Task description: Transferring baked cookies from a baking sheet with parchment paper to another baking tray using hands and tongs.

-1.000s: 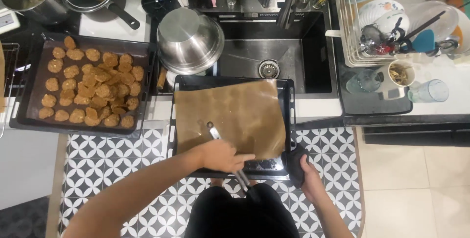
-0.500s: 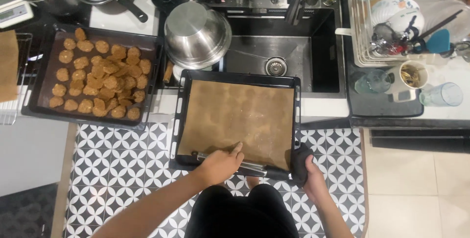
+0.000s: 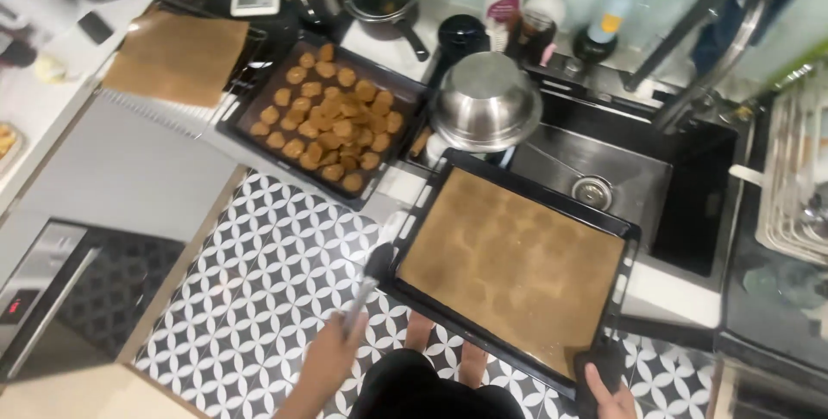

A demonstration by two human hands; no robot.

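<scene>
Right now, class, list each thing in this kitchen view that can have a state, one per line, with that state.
Baking tray: held tilted, lined with bare brown paper.
Second tray: on the counter, full of cookies.
Steel bowl: upside down.
Tongs: held in left hand.
Right hand: gripping tray corner through dark cloth.

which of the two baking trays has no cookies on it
The near tray held over the floor by the right hand: only bare brown paper. The far tray is full of cookies.

Single head camera, looking steeply down, counter, sink, tiled floor below
</scene>
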